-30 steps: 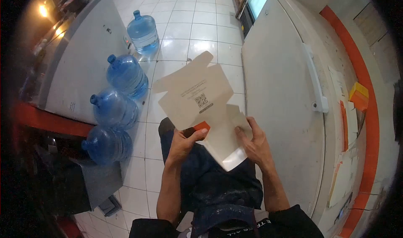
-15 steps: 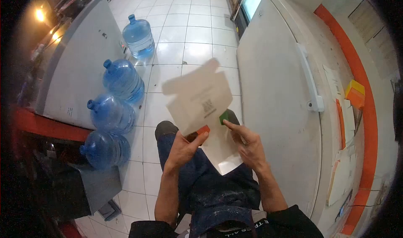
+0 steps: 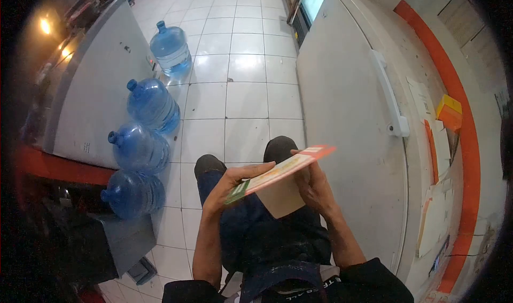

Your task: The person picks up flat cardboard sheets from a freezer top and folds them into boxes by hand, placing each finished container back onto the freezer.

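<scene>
In front of my knees I hold a thin cardboard carton (image 3: 281, 173), folded out rather flat. Its upper panel is seen almost edge-on, with green print at the left end and orange-red at the right. A plain tan part (image 3: 280, 197) hangs below that panel. My left hand (image 3: 231, 183) grips the left end, fingers laid along the top. On the other side, my right hand (image 3: 317, 189) is closed on the right part from beneath, and some of its fingers are hidden behind the cardboard.
Several blue water jugs (image 3: 154, 106) line the left side by a white cabinet (image 3: 101, 84). A white chest freezer (image 3: 347, 89) with a handle stands at right. More flat cartons (image 3: 435, 217) and an orange-yellow box (image 3: 449, 113) lie on it. White floor tiles (image 3: 247, 97) stretch ahead.
The carton has turned from its plain face with a QR code to a tilted, nearly edge-on pose showing colored print. My left hand has shifted to its left end.
</scene>
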A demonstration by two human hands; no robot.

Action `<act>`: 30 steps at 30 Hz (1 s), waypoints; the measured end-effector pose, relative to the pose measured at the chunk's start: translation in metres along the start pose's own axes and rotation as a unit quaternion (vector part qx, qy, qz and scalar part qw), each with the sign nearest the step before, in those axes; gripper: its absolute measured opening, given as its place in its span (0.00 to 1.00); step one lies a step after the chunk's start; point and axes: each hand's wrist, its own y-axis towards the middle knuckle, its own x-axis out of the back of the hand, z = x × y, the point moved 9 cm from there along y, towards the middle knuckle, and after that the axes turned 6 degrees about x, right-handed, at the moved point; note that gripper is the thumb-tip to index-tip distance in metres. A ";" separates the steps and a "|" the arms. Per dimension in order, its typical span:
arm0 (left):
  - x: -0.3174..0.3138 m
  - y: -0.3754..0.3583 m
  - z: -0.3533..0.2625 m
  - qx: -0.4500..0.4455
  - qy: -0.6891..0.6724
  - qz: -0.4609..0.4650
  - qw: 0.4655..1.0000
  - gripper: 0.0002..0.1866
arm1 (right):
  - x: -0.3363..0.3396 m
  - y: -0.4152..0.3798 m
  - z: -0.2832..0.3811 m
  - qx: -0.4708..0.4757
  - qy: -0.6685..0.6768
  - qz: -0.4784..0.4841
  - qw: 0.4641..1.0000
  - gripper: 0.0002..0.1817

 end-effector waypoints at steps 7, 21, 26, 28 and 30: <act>0.008 0.008 0.013 -0.026 0.138 -0.090 0.986 0.25 | -0.004 0.005 -0.011 0.134 -0.076 -0.006 0.988 0.16; -0.028 -0.028 0.063 0.011 0.017 -0.364 0.931 0.17 | -0.060 -0.008 0.019 0.247 -0.255 -0.009 0.935 0.32; -0.009 -0.032 0.044 -0.012 -0.089 -0.369 0.925 0.15 | -0.069 -0.011 0.015 0.240 -0.212 0.039 0.947 0.33; 0.001 -0.032 0.058 0.029 -0.113 -0.378 0.918 0.15 | -0.075 -0.017 0.027 0.295 -0.197 0.080 0.932 0.37; 0.003 -0.032 0.058 0.007 -0.123 -0.373 0.920 0.14 | -0.075 -0.022 0.019 0.271 -0.135 0.111 0.947 0.34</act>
